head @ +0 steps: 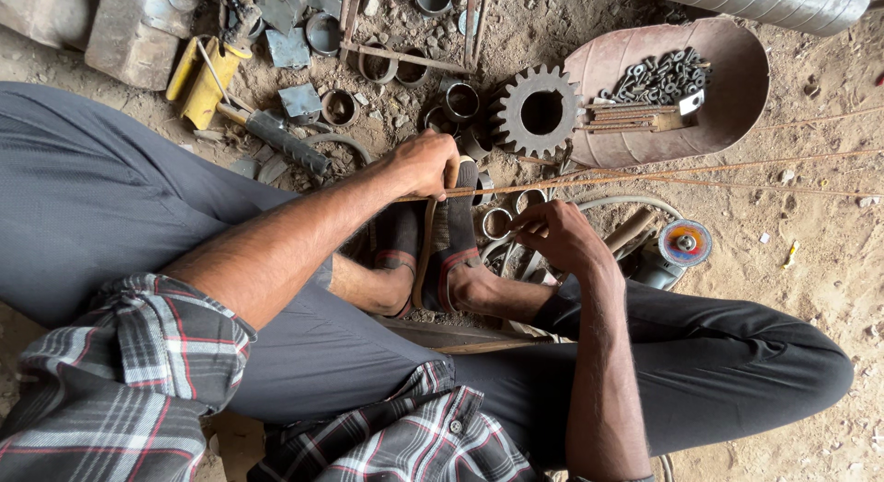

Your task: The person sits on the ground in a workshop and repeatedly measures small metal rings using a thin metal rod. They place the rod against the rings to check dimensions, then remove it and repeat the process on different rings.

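Observation:
I sit on a dirt floor with both feet in dark socks pressed together around an upright flat metal strip [426,252]. My left hand [425,162] is closed around the top of that strip, just above my toes. My right hand [555,235] pinches the near end of several thin rusty rods [663,176] that run off to the right across the ground. Short metal rings [497,222] lie on the ground between my hands.
A large gear wheel [540,111] lies beyond my feet. A rusty curved pan [737,86] holds bolts and rod pieces. An angle grinder [680,247] rests by my right knee. A yellow tool [204,77], a hammer [281,139] and scrap rings sit at upper left.

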